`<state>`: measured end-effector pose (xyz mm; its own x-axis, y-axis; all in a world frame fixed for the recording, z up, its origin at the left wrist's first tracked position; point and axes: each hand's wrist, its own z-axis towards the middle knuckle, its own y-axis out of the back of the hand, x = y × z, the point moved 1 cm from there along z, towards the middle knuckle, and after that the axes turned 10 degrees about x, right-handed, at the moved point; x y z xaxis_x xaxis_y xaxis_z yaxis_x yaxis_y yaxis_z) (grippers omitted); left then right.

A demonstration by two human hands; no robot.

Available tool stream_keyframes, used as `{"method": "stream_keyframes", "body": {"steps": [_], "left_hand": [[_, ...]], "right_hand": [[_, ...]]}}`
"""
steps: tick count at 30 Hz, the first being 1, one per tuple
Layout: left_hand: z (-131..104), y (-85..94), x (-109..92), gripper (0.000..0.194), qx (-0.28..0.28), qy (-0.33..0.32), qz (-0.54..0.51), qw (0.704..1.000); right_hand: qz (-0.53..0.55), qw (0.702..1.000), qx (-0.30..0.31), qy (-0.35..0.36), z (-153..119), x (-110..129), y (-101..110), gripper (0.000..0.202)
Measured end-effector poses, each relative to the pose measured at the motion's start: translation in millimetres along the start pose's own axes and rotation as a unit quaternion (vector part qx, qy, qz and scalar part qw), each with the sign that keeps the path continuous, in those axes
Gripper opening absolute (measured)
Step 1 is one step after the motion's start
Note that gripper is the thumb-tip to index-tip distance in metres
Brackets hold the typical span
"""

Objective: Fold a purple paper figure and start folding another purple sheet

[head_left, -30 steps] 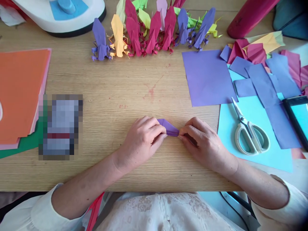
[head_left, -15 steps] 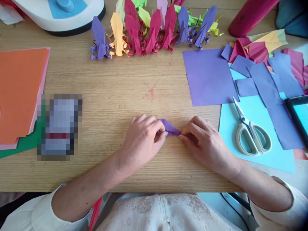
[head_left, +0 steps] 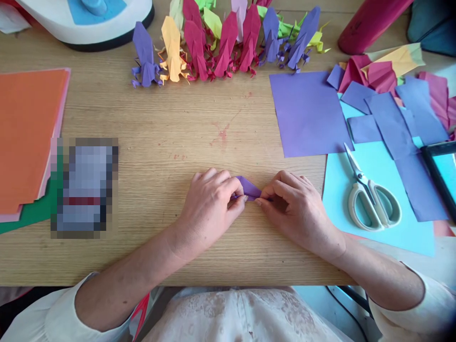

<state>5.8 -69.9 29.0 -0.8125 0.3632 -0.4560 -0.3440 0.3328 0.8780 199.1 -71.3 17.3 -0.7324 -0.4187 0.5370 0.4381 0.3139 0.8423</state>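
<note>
A small piece of folded purple paper (head_left: pixel 250 186) lies between my two hands, close above the wooden table. My left hand (head_left: pixel 213 202) pinches its left part between thumb and forefinger. At its right, narrow end, my right hand (head_left: pixel 295 204) has thumb and fingers closed on it. Much of the paper is hidden behind the fingers, and only a pointed purple flap with layered edges shows in the middle. Scissors with pale handles (head_left: pixel 372 204) lie shut to the right of my right hand, on a light blue sheet (head_left: pixel 409 237).
Folded paper figures (head_left: pixel 223 50) stand in a row at the back. A purple sheet (head_left: pixel 309 114) and several paper scraps (head_left: pixel 388 118) lie on the right, below a red cylinder (head_left: pixel 370 23). Orange sheets (head_left: pixel 28 137) and a blurred-out object (head_left: pixel 87 185) are on the left.
My right hand has slid a little to the left along the folded purple paper, nearer my left hand. My left hand keeps its pinch almost in place.
</note>
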Motion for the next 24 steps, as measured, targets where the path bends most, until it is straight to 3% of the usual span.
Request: {"method": "stream_keyframes", "body": {"steps": [9,15,21,24], "left_hand": [[0,-3.0,-1,0.014,-0.020,0.007,0.005,1.000],[0,-1.9,0,0.013,-0.001,0.009,0.013,1.000],[0,-3.0,2,0.013,-0.012,-0.010,0.013,1.000],[1,-3.4,3,0.013,-0.013,-0.011,0.010,1.000]], "right_hand": [[-0.031,0.999,0.023,-0.008,3,2,0,0.012],[-0.028,0.999,0.024,-0.020,2,3,2,0.013],[0.088,0.996,-0.003,0.029,-15,-12,11,0.007],[0.050,0.994,-0.020,0.093,-26,-17,13,0.018]]}}
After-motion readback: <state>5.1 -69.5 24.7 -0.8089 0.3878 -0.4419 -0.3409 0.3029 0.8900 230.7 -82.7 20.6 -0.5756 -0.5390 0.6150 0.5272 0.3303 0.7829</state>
